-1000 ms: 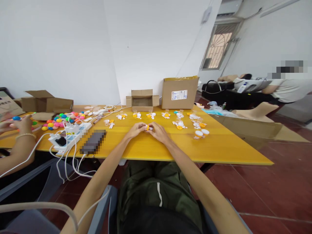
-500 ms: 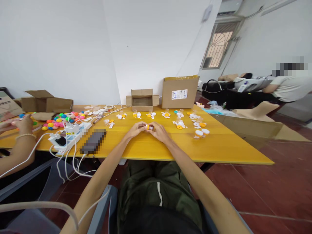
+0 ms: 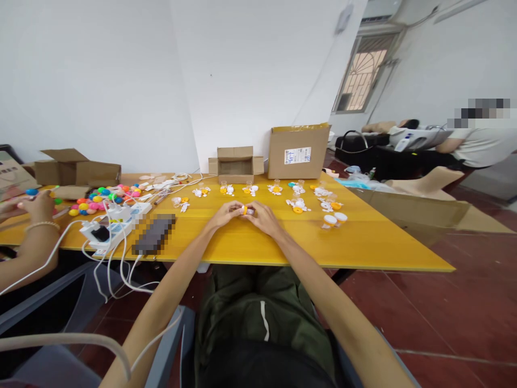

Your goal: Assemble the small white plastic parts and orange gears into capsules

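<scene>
Just above the yellow table, my left hand and my right hand meet, fingers curled around one small orange-and-white plastic piece. Fingertips cover part of it, so its exact kind cannot be made out. Beyond my hands lie several little groups of clear cups, white pieces and orange rings, among them an orange ring and a clear cup. Two round white-topped pieces with orange rims, one of them a white-topped piece, sit together to the right.
A small open carton and a larger closed carton stand against the wall. On the left are a power strip with white cables, a dark phone and colourful balls. Another person's hand works there.
My two hands stay in almost the same place around the small piece, which looks slightly turned. At the far left, the other person's hand has shifted a little with a blue ball.
</scene>
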A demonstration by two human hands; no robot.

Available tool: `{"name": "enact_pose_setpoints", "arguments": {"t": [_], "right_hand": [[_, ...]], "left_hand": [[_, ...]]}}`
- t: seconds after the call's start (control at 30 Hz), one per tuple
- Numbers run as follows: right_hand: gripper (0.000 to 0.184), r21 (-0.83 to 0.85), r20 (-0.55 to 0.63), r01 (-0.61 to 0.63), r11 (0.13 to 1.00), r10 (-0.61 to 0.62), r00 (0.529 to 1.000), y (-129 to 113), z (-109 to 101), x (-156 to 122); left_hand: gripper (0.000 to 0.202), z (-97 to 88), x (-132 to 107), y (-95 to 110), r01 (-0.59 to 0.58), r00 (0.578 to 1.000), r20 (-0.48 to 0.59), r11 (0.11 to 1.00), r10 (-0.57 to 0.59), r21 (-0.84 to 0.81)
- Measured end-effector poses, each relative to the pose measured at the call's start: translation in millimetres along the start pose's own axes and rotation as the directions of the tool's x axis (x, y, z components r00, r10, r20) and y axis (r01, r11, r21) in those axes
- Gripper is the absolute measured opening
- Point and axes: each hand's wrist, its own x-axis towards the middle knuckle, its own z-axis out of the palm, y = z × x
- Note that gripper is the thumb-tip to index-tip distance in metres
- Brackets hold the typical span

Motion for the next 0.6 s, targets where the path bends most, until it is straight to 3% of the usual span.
{"name": "enact_pose_setpoints", "arguments": {"t": [0.2, 0.6], "right_hand": [[0.013, 0.001, 0.008, 0.01, 1.0, -0.01, 1.0, -1.3, -0.2, -1.0], [0.013, 0.036, -0.009, -0.002, 0.999, 0.002, 1.0, 3.0, 2.2, 1.8]], "left_hand": [[0.047, 0.4, 0.6, -0.1, 0.025, 1.0, -0.005, 1.0, -0.025, -0.018], [0.045, -1.2, -0.4, -0.8, -0.038, 0.999, 0.011, 0.999, 0.038, -0.004]]}}
